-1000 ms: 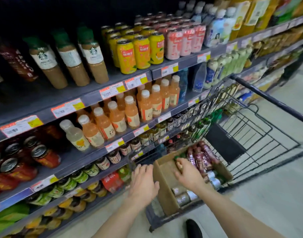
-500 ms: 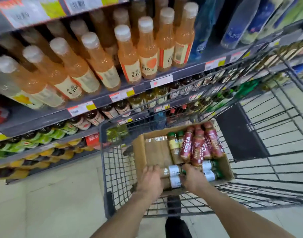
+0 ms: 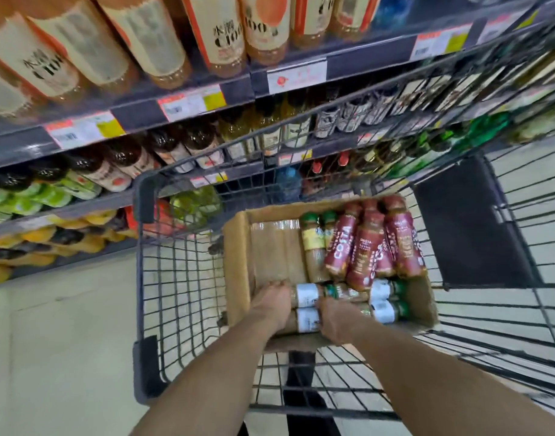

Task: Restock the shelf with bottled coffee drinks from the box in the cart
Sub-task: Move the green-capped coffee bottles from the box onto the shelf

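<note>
An open cardboard box sits in a wire cart. Maroon-labelled coffee bottles lean at its far right, beside two green-capped ones. Along the near wall lie green-capped coffee bottles with white labels. My left hand is closed over the base ends of two of these lying bottles. My right hand grips the same pair near their necks. The box's left half is bare.
Store shelves run along the left and top, packed with orange juice bottles and darker bottles below. The cart's black child-seat flap is at the right. Pale floor lies to the left.
My view dropped from the shelves down into the cart. Both hands went from the box's near edge into the box and closed on the lying bottles.
</note>
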A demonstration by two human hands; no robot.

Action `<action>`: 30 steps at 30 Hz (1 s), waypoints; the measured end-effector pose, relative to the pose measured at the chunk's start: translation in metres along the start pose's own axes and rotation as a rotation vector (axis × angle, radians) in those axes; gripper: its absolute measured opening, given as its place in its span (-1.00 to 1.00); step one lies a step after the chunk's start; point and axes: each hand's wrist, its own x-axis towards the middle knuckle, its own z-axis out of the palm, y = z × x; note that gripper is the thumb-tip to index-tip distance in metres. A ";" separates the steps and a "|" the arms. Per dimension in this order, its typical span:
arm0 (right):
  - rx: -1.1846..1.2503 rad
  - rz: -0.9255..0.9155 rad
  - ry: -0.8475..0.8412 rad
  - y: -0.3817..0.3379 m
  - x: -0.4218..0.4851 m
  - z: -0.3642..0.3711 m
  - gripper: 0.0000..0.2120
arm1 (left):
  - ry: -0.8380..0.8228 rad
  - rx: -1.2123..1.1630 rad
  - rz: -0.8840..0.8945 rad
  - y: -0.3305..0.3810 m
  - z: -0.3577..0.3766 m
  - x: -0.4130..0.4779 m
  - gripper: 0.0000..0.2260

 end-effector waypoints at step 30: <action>0.251 -0.144 -0.024 0.013 -0.049 -0.050 -0.35 | -0.080 -0.334 -0.047 -0.006 -0.070 -0.057 -0.62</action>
